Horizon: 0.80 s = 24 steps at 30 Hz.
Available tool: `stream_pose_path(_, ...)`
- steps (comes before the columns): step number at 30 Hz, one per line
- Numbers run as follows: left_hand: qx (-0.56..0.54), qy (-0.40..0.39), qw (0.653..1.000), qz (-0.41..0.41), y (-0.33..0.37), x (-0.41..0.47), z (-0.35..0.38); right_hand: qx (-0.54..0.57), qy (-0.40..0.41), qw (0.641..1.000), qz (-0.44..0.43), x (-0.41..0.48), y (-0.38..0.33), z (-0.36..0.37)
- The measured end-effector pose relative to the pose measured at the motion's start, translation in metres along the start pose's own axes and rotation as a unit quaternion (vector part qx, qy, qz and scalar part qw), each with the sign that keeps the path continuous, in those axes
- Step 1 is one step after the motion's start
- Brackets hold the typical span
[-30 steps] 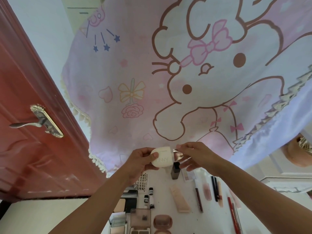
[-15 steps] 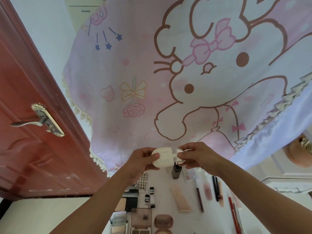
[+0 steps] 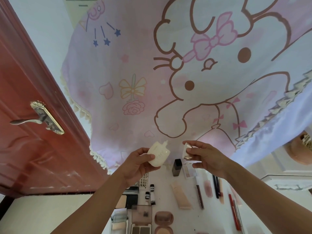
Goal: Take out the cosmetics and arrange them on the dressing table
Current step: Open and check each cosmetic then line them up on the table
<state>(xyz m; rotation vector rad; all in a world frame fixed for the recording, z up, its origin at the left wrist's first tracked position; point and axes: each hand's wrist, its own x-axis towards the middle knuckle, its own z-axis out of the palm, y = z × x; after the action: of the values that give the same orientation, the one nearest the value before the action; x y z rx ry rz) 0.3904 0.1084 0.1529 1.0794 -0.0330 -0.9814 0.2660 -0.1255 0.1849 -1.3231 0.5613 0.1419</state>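
Observation:
My left hand (image 3: 135, 164) grips a cream-white round bottle (image 3: 158, 154) with its nozzle bared and pointing up to the right. My right hand (image 3: 206, 157) pinches the bottle's shiny silver cap (image 3: 187, 150), held apart to the right of the bottle. Both hover above the back of the white dressing table (image 3: 168, 196). Laid out below are a black square bottle (image 3: 177, 165), a beige tube (image 3: 181, 195), two small black-capped vials (image 3: 150, 193), eyeshadow palettes (image 3: 141, 223), a round pink compact (image 3: 163, 222) and several pencils (image 3: 217, 186).
A pink cartoon-print cloth (image 3: 168, 73) with a tasselled edge hangs over the back of the table. A red-brown door (image 3: 25, 132) with a metal lever handle (image 3: 38, 118) stands at the left. White furniture (image 3: 287, 179) lies to the right.
The cap has come off the bottle: my right hand has pulled it away to the right, and my left hand has tilted the bottle, baring its nozzle.

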Motion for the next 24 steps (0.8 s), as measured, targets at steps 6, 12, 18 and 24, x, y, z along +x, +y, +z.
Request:
stream_pose_path(6, 0.093, 0.056, 0.994, -0.02, -0.017, 0.011, -0.019, -0.009, 0.024, 0.999, 0.038, -0.002, 0.033, 0.005)
stream_pose_path(12, 0.308, 0.199, 0.93, 0.002, -0.038, 0.029, -0.032, -0.019, 0.049, 0.995, 0.085, 0.004, 0.078, 0.013)
stream_pose_path(18, 0.469, 0.26, 0.844, 0.015, -0.069, 0.06, -0.028, -0.038, 0.098, 0.984, 0.141, 0.024, 0.129, 0.014)
stream_pose_path(24, 0.559, 0.284, 0.779, 0.007, -0.101, 0.101, -0.033, -0.044, 0.121, 0.976, 0.178, 0.041, 0.161, 0.014)
